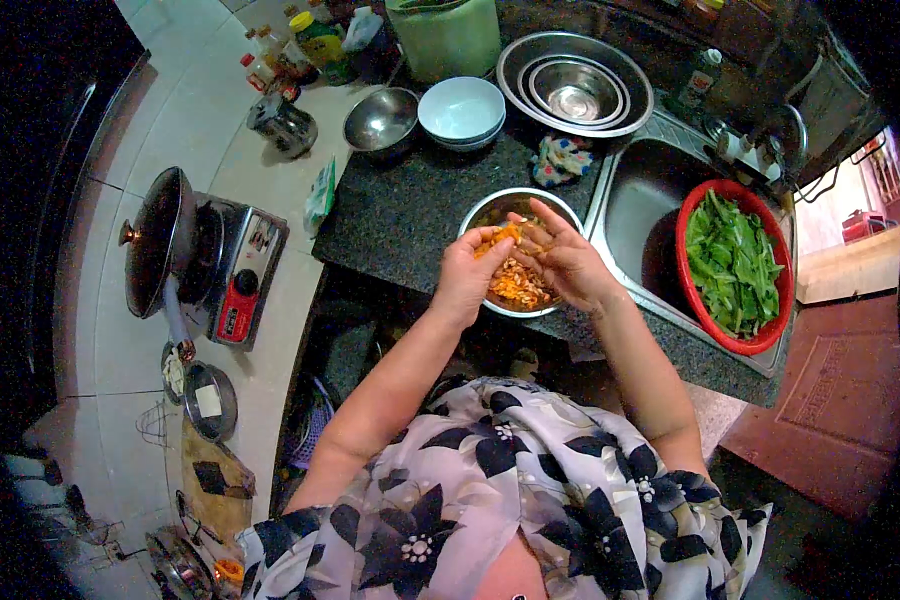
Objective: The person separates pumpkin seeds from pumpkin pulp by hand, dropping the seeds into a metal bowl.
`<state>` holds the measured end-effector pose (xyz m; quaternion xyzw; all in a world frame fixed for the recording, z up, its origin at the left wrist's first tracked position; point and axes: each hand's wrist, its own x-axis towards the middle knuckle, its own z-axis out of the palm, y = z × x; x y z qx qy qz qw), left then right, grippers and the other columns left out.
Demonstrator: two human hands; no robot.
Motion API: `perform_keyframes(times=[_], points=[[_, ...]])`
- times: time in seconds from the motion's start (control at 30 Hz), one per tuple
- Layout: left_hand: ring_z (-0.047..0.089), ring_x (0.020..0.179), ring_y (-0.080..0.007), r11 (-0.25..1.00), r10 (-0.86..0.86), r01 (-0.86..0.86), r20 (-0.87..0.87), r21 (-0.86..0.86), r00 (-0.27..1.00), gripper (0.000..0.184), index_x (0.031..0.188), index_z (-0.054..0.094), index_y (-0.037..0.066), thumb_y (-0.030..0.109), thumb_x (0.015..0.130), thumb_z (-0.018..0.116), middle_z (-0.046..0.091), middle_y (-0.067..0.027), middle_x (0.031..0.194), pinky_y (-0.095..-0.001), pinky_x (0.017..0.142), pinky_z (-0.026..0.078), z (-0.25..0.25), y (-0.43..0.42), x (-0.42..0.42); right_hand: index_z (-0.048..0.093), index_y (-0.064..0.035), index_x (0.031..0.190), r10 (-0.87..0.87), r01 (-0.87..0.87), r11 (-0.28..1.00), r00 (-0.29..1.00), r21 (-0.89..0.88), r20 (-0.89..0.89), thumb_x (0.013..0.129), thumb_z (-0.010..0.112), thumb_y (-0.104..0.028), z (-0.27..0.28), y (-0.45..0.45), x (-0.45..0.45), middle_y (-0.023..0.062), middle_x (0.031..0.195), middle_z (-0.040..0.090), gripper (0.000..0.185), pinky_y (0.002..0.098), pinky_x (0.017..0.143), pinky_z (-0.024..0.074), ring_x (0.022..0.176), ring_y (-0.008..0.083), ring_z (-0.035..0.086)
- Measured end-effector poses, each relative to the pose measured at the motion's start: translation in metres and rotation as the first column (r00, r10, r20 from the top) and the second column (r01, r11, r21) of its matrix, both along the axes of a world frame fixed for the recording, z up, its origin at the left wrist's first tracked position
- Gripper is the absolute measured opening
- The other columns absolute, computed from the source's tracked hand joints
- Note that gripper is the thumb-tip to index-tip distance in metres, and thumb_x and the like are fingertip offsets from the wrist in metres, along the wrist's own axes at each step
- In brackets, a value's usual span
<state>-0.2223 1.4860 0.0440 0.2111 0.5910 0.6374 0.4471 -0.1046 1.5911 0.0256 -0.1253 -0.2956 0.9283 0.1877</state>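
Above a steel bowl (472, 212) on the dark speckled counter, both of my hands are close together. My left hand (468, 268) is closed, pinching a clump of orange food (503, 236) between thumb and fingers. Beside it, my right hand (567, 262) has its fingers apart, with the fingertips near the same clump; bits of orange seem to cling to them. Inside the bowl lies an orange and whitish shredded mixture (520, 285). My hands hide part of the bowl's middle.
Right of the bowl is a sink (635, 200) with a red basket (682, 255) of green leaves. Behind stand nested steel basins (515, 60), pale bowls (461, 108), a small steel bowl (381, 120) and a patterned cloth (562, 160). A wok (160, 245) and stove (250, 275) are left.
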Motion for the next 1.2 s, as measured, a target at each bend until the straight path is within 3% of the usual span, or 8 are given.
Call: perform_keyframes(times=[0.23, 0.33, 0.57, 0.67, 0.77, 0.87, 1.1, 1.2], points=[[0.058, 0.081, -0.0135, 0.998, 0.046, -0.046, 0.001, -0.037, 0.999, 0.028, 0.103, 0.052, 0.002, 0.008, 0.078, 0.062, 0.059, -0.0062, 0.094, -0.0254, 0.071, 0.050, -0.008, 0.007, 0.003, 0.013, -0.0122, 0.137, -0.034, 0.018, 0.995, 0.987, -0.101, -0.156, 0.075, 0.044, -0.004, 0.003, -0.005, 0.002, 0.0140, 0.136, 0.025, 0.070, 0.0373, 0.103, 0.0250, 0.123, 0.0242, 0.030], [0.058, 0.085, -0.0150, 0.996, 0.061, -0.067, 0.097, 0.058, 0.993, 0.032, 0.105, 0.051, 0.002, 0.006, 0.075, 0.064, 0.059, -0.0073, 0.097, -0.0274, 0.076, 0.049, -0.010, 0.011, 0.009, 0.010, -0.0127, 0.138, -0.036, 0.032, 0.997, 0.998, -0.072, -0.052, 0.084, 0.049, -0.034, 0.008, -0.011, -0.001, 0.0108, 0.135, 0.027, 0.069, 0.0371, 0.104, 0.0206, 0.124, 0.0240, 0.028], [0.057, 0.090, -0.0172, 0.995, -0.055, 0.020, -0.353, -0.101, 0.934, 0.035, 0.102, 0.055, 0.003, 0.006, 0.070, 0.068, 0.060, -0.0085, 0.098, -0.0283, 0.080, 0.046, -0.017, 0.014, 0.008, -0.008, -0.0160, 0.138, -0.003, 0.003, 1.000, 0.997, 0.008, 0.080, 0.075, 0.030, -0.070, 0.017, -0.016, -0.010, 0.0079, 0.142, 0.007, 0.091, 0.0419, 0.104, 0.0164, 0.129, 0.0274, 0.016], [0.058, 0.090, -0.0174, 0.987, -0.115, 0.043, -0.489, -0.156, 0.864, 0.034, 0.102, 0.055, 0.003, 0.004, 0.070, 0.067, 0.060, -0.0088, 0.099, -0.0280, 0.080, 0.046, -0.006, 0.012, 0.008, -0.006, -0.0111, 0.137, 0.002, -0.006, 0.999, 0.992, 0.032, 0.128, 0.074, 0.027, -0.072, 0.022, -0.018, -0.011, 0.0087, 0.137, 0.021, 0.094, 0.0346, 0.105, 0.0161, 0.127, 0.0226, 0.023], [0.058, 0.088, -0.0169, 0.992, -0.084, 0.046, -0.351, -0.116, 0.933, 0.032, 0.103, 0.054, 0.002, 0.003, 0.072, 0.063, 0.059, -0.0091, 0.098, -0.0273, 0.077, 0.047, -0.005, 0.014, 0.007, -0.007, -0.0138, 0.137, 0.074, -0.076, 0.997, 0.996, 0.029, 0.048, 0.075, 0.029, -0.070, 0.011, -0.012, -0.011, 0.0094, 0.141, 0.011, 0.092, 0.0404, 0.104, 0.0191, 0.129, 0.0263, 0.018], [0.058, 0.085, -0.0159, 0.999, -0.049, 0.049, -0.003, -0.014, 0.999, 0.030, 0.102, 0.052, 0.002, 0.002, 0.074, 0.060, 0.059, -0.0084, 0.094, -0.0251, 0.072, 0.049, -0.017, 0.013, -0.001, 0.007, -0.0083, 0.137, 0.055, -0.053, 0.997, 0.998, -0.052, 0.035, 0.078, 0.029, -0.068, 0.020, -0.013, -0.010, 0.0123, 0.136, 0.026, 0.087, 0.0398, 0.103, 0.0235, 0.126, 0.0259, 0.026], [0.058, 0.076, -0.0147, 0.983, -0.092, 0.007, 0.462, 0.184, 0.882, 0.026, 0.104, 0.049, 0.003, 0.001, 0.078, 0.053, 0.057, -0.0078, 0.095, -0.0216, 0.059, 0.049, -0.013, 0.010, -0.012, 0.037, 0.0009, 0.123, -0.014, 0.014, 1.000, 0.998, 0.002, 0.054, 0.086, 0.048, -0.012, 0.008, -0.004, -0.006, 0.0132, 0.116, 0.049, 0.040, 0.0322, 0.084, 0.0468, 0.099, 0.0218, 0.054], [0.058, 0.077, -0.0155, 0.975, -0.108, -0.010, 0.516, 0.221, 0.850, 0.027, 0.105, 0.049, 0.003, 0.001, 0.078, 0.052, 0.057, -0.0078, 0.095, -0.0226, 0.060, 0.049, -0.009, 0.008, -0.011, 0.039, 0.0009, 0.122, -0.025, 0.025, 1.000, 0.999, -0.011, 0.036, 0.087, 0.047, -0.010, 0.009, -0.004, -0.007, 0.0126, 0.113, 0.052, 0.037, 0.0300, 0.081, 0.0482, 0.094, 0.0205, 0.057]])
